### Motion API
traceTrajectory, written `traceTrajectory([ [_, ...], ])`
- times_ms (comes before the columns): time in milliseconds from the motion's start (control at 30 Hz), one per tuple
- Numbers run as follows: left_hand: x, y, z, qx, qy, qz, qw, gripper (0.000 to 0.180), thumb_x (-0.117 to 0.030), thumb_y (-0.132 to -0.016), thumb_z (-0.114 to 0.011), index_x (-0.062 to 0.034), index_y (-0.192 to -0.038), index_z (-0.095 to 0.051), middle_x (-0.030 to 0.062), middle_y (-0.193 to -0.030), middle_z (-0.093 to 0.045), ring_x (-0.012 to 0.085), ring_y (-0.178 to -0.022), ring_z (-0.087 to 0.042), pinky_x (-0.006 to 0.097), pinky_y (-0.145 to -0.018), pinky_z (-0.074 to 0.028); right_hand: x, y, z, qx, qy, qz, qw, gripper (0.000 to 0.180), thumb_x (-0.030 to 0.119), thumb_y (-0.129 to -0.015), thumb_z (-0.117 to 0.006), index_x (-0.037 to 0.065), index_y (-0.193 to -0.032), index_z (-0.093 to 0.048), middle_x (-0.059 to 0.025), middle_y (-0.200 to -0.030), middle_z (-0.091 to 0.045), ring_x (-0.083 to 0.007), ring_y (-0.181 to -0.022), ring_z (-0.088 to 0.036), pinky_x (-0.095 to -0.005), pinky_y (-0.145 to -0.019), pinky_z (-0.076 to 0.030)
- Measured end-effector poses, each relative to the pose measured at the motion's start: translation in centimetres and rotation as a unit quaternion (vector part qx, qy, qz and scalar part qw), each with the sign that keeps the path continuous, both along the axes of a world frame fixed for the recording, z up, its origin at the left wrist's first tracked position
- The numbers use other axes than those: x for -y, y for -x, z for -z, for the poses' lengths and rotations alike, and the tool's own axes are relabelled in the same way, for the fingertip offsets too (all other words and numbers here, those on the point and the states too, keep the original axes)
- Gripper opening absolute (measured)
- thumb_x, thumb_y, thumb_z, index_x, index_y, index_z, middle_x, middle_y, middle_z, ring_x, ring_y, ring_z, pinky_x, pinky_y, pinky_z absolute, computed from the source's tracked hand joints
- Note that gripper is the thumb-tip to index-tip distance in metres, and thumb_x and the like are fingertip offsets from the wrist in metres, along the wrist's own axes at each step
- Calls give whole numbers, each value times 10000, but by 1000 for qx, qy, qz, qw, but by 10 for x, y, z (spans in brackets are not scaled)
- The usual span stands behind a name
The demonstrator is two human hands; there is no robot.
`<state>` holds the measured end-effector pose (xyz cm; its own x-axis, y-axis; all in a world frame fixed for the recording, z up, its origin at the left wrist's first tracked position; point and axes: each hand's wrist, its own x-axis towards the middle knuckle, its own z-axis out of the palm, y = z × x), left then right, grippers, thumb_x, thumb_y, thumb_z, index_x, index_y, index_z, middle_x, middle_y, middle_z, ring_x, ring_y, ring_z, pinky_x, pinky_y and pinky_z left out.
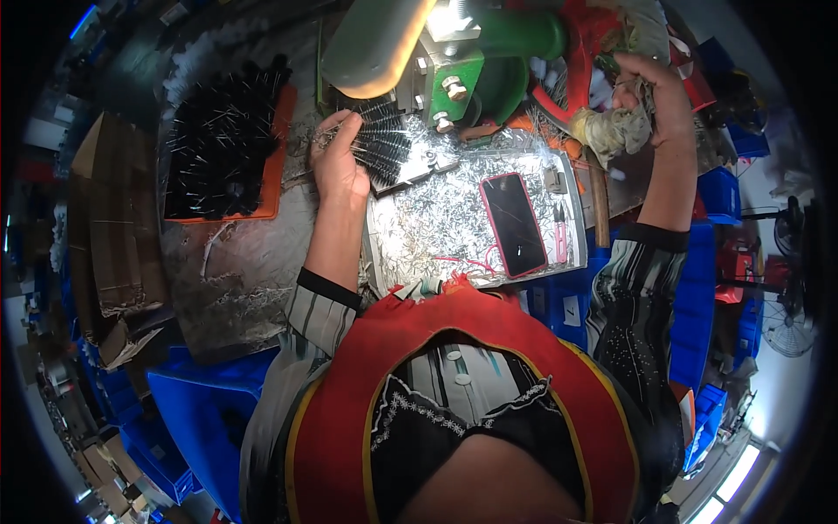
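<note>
My left hand (339, 170) is closed on a fanned bunch of small wire brushes (381, 140) with black bristles and thin metal stems. It holds them just left of a green machine (467, 87) with bolts on its front, and their bristle ends lie close to the machine's base. At the upper right, my right hand (655, 92) curls round a cloth-wrapped part of a red handle (578, 65) beside the machine. Pale, dirty rag (611, 135) covers the handle near my fingers. The lamp-like grey housing (371, 52) hides part of the machine.
An orange bin (281, 157) heaped with black brushes stands on the left of the worktable (240, 297). Before me lies a metal tray (410, 231) strewn with bits of metal, holding a phone (513, 225) and small snips (559, 234). A wooden tool handle (599, 205) lies beside it.
</note>
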<state>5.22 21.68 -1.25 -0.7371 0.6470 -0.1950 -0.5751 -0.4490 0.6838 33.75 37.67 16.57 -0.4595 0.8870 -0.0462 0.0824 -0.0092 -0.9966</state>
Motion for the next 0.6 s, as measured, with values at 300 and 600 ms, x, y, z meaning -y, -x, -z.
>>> traceTrajectory([
  [300,5,-4,2,-87,29,20,996,191,61,-707,-659,-8,-865,-577,65,-834,-583,132,-761,-553,239,-710,-463,5,9,139,-224,-169,75,957,116,39,-708,-570,-24,-623,-523,-82,-554,-486,-174,-493,-479,-299,-592,-448],
  [600,21,-6,-3,-160,1,87,983,241,62,-744,-609,-15,-962,-540,46,-859,-570,105,-763,-553,218,-708,-461,13,7,110,-202,-64,122,970,84,-12,-695,-569,-13,-615,-544,-81,-555,-516,-174,-479,-490,-310,-567,-441],
])
